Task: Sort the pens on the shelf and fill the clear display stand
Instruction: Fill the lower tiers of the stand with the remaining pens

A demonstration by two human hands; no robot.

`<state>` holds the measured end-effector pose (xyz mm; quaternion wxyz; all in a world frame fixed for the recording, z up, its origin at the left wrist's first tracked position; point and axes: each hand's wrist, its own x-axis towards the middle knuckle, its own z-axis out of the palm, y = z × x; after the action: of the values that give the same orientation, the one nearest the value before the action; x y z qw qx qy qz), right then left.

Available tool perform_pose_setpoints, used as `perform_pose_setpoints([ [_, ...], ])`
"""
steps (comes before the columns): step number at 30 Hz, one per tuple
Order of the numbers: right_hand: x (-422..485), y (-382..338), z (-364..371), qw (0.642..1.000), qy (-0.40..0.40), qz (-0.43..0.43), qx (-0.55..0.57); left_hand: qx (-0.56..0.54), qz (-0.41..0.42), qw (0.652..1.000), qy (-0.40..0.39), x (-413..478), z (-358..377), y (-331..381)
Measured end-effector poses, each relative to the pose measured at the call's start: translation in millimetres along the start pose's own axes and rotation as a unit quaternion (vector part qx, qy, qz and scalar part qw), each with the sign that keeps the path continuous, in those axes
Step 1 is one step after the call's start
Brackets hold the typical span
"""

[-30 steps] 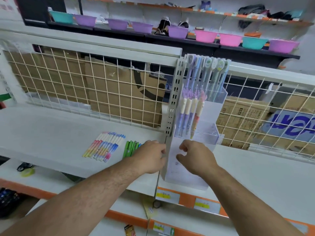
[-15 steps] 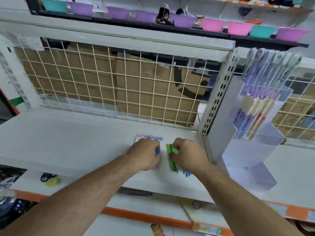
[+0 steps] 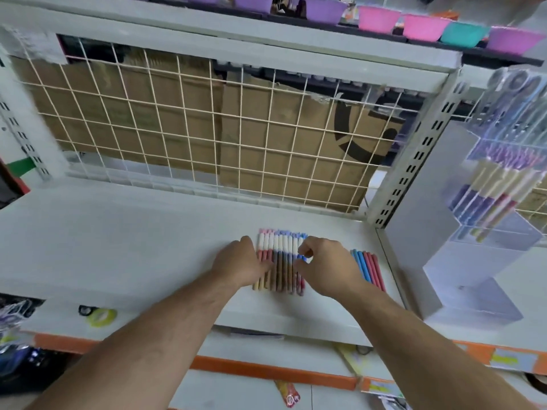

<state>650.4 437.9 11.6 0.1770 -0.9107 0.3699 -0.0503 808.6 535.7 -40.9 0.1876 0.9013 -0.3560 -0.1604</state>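
Pens (image 3: 279, 261) lie side by side in one tight row near the front of the white shelf (image 3: 118, 238). Their white caps point toward the wire grid (image 3: 207, 128) at the back, and their pink, brown and blue barrels point toward the person. The left hand (image 3: 239, 261) rests on the left side of this row, its fingers fairly straight and laid flat across the barrels, the thumb up beside the caps. The right hand (image 3: 322, 267) sits over the right side of the row with its fingers curled, thumb and forefinger pinching the blue-banded pen (image 3: 301, 257) at that edge. Just to the right, apart from the row, a smaller group of blue and red pens (image 3: 368, 269) lies flat on the same shelf, slightly slanted. Past a slotted metal upright (image 3: 414, 161), on the next shelf section to the right, stands the clear display stand (image 3: 473, 261), stepped in tiers. Its upper tiers hold standing pens (image 3: 497, 199) with pale and purple barrels, too blurred to make out further. Cardboard boxes (image 3: 281, 137) show through the grid behind the shelf. On a dark shelf above sits a line of plastic bowls (image 3: 423, 25) in purple, pink and teal. A yellow-green tape roll (image 3: 102, 317) lies on the lower shelf at the left, below the front edge of the white one.
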Motion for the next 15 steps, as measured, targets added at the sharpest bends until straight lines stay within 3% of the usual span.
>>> perform_pose_setpoints([
  [15, 8.3, -3.1, -1.3, 1.0, 0.006, 0.018, 0.025, -0.054, -0.041, 0.998, 0.01, 9.3, 0.3, 1.1],
])
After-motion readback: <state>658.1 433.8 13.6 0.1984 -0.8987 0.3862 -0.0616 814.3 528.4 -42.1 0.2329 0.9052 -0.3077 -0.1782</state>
